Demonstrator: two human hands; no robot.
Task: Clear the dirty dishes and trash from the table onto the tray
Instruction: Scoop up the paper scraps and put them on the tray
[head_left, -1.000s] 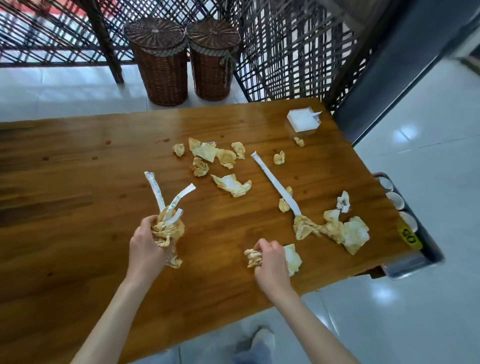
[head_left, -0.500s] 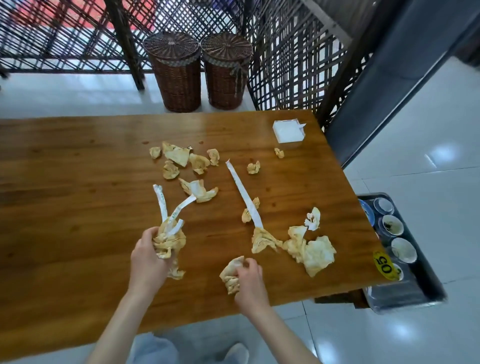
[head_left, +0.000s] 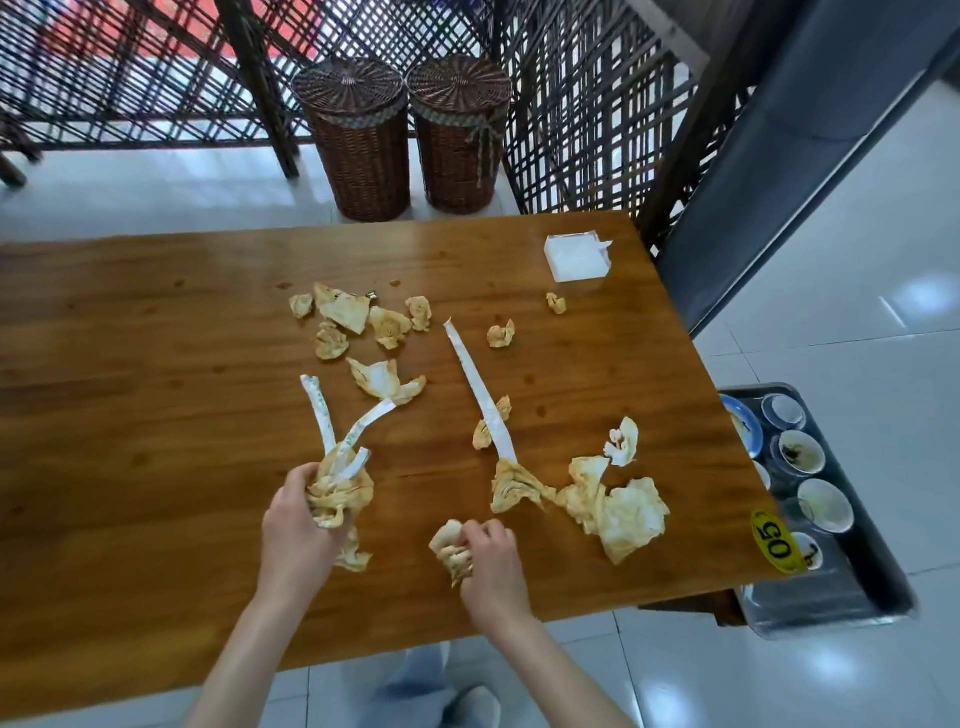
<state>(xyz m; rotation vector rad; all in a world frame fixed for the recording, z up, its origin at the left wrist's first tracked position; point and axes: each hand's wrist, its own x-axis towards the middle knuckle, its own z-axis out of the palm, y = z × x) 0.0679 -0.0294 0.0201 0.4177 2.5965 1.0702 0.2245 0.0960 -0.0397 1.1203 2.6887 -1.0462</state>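
On the wooden table (head_left: 130, 364), the long paper strip (head_left: 480, 389) serves as landmark. Well to its left, the left hand (head_left: 298, 525) curls round a bundle of stained napkins (head_left: 340, 491) with two wrapper strips poking up. Just below the strip's near end, the right hand (head_left: 488, 558) pinches a crumpled napkin wad (head_left: 451, 548). Right of the strip lies a larger stained napkin heap (head_left: 613, 506); farther right, beyond the table edge, the metal tray (head_left: 883, 566) holds used bowls. These scraps look light, soft and greasy, so they should crush easily; scooping them at the bulk seems safest.
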